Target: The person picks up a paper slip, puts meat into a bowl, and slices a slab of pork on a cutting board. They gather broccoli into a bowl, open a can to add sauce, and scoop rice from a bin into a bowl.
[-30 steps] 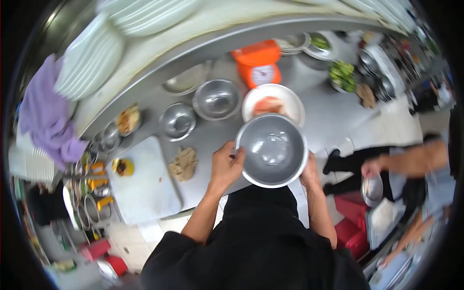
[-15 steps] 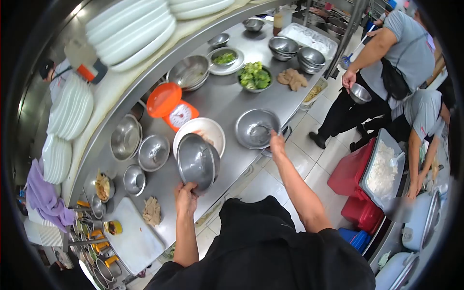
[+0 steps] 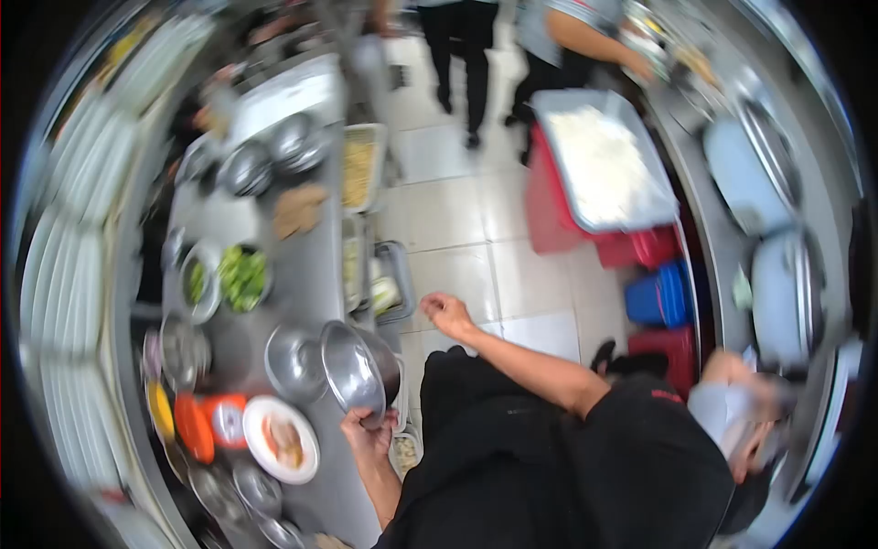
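Note:
My left hand (image 3: 369, 430) grips the rim of a steel bowl (image 3: 355, 373), which is tilted over the counter's edge. Behind it, a second steel bowl (image 3: 294, 364) rests on the steel counter (image 3: 315, 265). My right hand (image 3: 445, 313) is raised over the floor, apart from the bowls, its fingers curled and blurred; whether it holds anything cannot be made out. A white plate with pinkish food (image 3: 304, 468) lies left of my left hand, beside an orange scale (image 3: 227, 421). Farther up the counter stands a bowl of chopped greens (image 3: 242, 277).
Stacked plates (image 3: 64, 274) line the shelf at left. A tub of white food (image 3: 599, 165) sits on red containers (image 3: 549, 215) at right. People stand at the top, with another person (image 3: 732, 412) at lower right. Trays (image 3: 361, 169) hang beside the counter.
The view has turned to the right. My right hand has let go of the second bowl and moved away from it. My left hand still holds its bowl, now beside the other one.

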The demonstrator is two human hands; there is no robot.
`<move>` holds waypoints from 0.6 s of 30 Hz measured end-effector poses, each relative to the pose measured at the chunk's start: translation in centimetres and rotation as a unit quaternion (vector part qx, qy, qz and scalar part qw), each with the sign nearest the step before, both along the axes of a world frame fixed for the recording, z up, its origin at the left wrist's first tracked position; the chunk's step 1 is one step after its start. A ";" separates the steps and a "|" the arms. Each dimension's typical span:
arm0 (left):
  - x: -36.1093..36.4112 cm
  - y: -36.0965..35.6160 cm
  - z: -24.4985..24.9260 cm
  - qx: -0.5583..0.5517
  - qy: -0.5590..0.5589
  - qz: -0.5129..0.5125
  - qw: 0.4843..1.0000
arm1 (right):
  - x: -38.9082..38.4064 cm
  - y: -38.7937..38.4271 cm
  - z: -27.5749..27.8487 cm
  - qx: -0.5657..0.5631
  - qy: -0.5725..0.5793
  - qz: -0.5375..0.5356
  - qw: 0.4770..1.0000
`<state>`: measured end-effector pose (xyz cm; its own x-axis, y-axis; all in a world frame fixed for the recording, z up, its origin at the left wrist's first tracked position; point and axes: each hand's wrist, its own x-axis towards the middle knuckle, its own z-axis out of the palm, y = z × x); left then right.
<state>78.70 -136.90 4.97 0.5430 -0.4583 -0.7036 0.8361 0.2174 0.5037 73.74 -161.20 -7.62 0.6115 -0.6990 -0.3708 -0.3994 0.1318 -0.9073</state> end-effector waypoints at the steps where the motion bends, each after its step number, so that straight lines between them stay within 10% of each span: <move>1: 0.6 -1.8 -0.6 0.057 -0.025 -0.031 0.998 | -2.2 -1.5 -0.6 0.005 0.014 -0.045 0.999; 9: 4.3 -21.6 -2.3 -0.011 -0.105 -0.347 0.932 | -19.5 -18.9 -1.3 -0.041 0.115 -0.377 0.918; 18: -3.3 -49.5 -6.6 -0.006 -0.183 -0.394 0.901 | -21.5 -40.8 -3.0 -0.075 0.028 -0.376 0.923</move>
<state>75.39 -186.43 -1.61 0.2405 -0.8090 -0.5363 0.5118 -0.3638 0.7783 52.28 -201.96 -10.57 -0.0853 -0.9640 -0.2518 -0.2924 0.2658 -0.9186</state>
